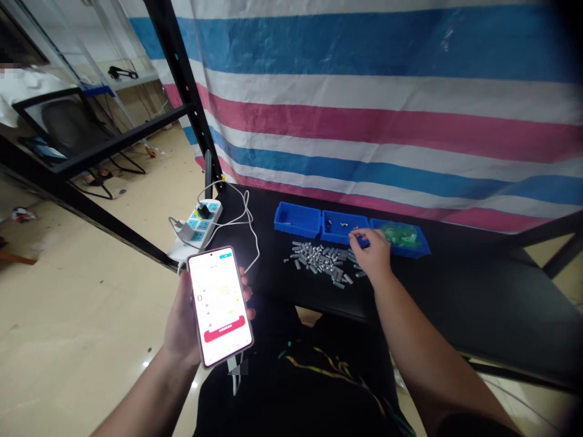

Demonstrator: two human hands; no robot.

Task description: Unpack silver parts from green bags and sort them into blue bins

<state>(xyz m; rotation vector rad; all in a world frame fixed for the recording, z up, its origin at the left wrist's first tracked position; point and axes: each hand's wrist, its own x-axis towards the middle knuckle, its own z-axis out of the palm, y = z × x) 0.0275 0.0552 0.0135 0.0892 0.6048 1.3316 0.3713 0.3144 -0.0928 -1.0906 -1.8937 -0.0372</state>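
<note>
My left hand (182, 321) is wrapped round a smartphone (221, 303) with a lit screen, and a white cable (234, 379) runs from its lower end. My right hand (372, 250) is over the near edge of the middle blue bin (344, 233), thumb and index finger pinched together. Whatever is between those fingertips is too small to make out. A few small metal pieces (344, 224) lie inside that bin. In front of the bins, partly beneath my right hand, spreads a pile of small silvery cylindrical metal parts (321, 258).
On the black table (473, 285) are a left blue bin (298, 221), a right blue bin (421, 246) with green plastic (401, 235), and a power strip (203, 221) with tangled cables. A striped sheet (387, 127) hangs behind. Black frame posts (182, 73) stand left; beyond, a person (31, 91) sits on a chair.
</note>
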